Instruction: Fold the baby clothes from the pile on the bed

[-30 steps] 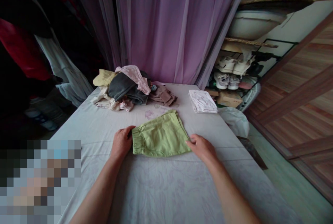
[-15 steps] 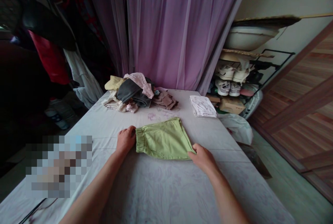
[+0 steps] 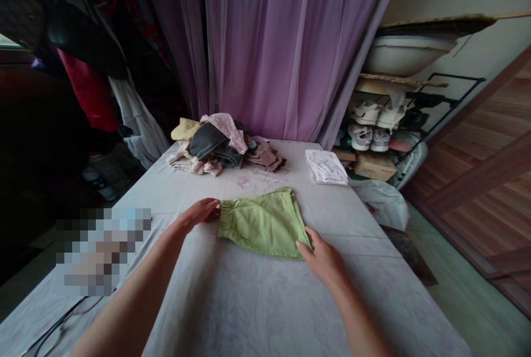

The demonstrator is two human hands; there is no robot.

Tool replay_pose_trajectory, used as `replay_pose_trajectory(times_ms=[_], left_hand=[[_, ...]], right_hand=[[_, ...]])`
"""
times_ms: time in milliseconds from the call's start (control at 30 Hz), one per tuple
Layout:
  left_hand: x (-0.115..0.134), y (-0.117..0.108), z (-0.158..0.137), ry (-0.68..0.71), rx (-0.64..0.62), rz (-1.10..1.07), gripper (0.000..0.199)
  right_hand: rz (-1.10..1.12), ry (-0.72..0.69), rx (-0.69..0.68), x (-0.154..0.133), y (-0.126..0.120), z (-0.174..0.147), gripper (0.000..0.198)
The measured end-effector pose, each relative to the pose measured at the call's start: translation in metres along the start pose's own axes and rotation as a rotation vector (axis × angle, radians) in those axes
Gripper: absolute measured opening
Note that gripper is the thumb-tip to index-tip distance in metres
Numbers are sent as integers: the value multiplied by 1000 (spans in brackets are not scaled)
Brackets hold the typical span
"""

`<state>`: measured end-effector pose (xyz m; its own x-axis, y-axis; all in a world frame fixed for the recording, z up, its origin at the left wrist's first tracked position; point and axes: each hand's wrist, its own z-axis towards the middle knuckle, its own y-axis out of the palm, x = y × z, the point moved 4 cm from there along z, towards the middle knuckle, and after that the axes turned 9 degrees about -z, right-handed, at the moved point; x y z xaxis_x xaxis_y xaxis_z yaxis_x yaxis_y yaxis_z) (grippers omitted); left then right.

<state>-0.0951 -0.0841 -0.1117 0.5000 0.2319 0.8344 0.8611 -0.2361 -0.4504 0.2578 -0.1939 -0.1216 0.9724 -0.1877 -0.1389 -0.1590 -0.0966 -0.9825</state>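
Observation:
A pair of light green shorts (image 3: 263, 221), folded lengthwise, lies on the pale floral sheet with its elastic waistband to the left. My left hand (image 3: 203, 211) is closed at the upper corner of the waistband, fingertips partly hidden behind the cloth. At the lower right corner, by the leg hem, my right hand (image 3: 321, 252) pinches the fabric, thumb on top and fingers beneath the edge.
Behind the shorts sits a heap of crumpled clothes (image 3: 215, 144). A folded white patterned cloth (image 3: 326, 167) lies at the back right. Beyond the bed's right edge stand a shoe rack (image 3: 373, 136) and a plastic bag (image 3: 385, 202). A purple curtain (image 3: 265, 47) hangs behind.
My left hand has shifted up along the waistband toward its upper corner, with the wrist flatter. The right hand stays at the hem corner, which has moved slightly toward me.

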Motion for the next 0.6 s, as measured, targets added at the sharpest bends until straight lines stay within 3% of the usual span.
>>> replay_pose_trajectory(times_ms=[100, 167, 267, 433, 600], left_hand=[[-2, 6, -12, -10, -10, -158, 77], [1, 11, -17, 41, 62, -24, 80], [6, 20, -22, 75, 148, 230, 69], [12, 30, -31, 89, 254, 372, 56], [13, 31, -34, 102, 297, 384, 51]], right_hand=[[-5, -15, 53, 5, -7, 10, 45], [-9, -48, 132, 2, -17, 26, 38], [18, -75, 206, -11, -33, 59, 33], [19, 16, 84, -35, -42, 114, 36], [1, 55, -17, -44, -36, 146, 49]])
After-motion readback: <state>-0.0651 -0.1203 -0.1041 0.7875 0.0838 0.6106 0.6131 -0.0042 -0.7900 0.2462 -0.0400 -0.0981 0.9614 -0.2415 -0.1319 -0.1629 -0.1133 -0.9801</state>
